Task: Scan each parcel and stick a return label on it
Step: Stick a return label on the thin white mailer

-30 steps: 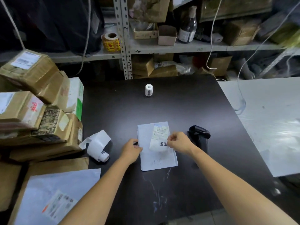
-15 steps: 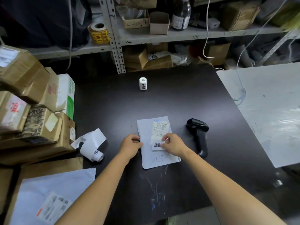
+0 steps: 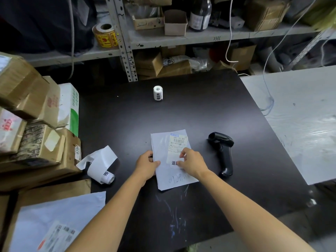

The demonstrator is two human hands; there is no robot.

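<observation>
Far left on the dark surface (image 3: 200,110): stacked cardboard boxes (image 3: 32,124), with a white mailer bag (image 3: 45,215) in front of them. Just right of the boxes, a half-unrolled label roll (image 3: 101,166) lying on its side. Next, left hand (image 3: 147,165), forearm stretched in from the near edge, fingers curled at the left edge of the parcel (image 3: 160,142), thumb on top, gripping it. Well behind, small label roll (image 3: 157,93) standing upright. Parcel flat at centre, grey, shipping label up. Return label (image 3: 174,163) on the parcel, just below the shipping label. Right hand (image 3: 192,163), wrist angled inward, fingertips pinching the return label's right side. Near the parcel's right, black scanner (image 3: 222,151) lying down, untouched.
</observation>
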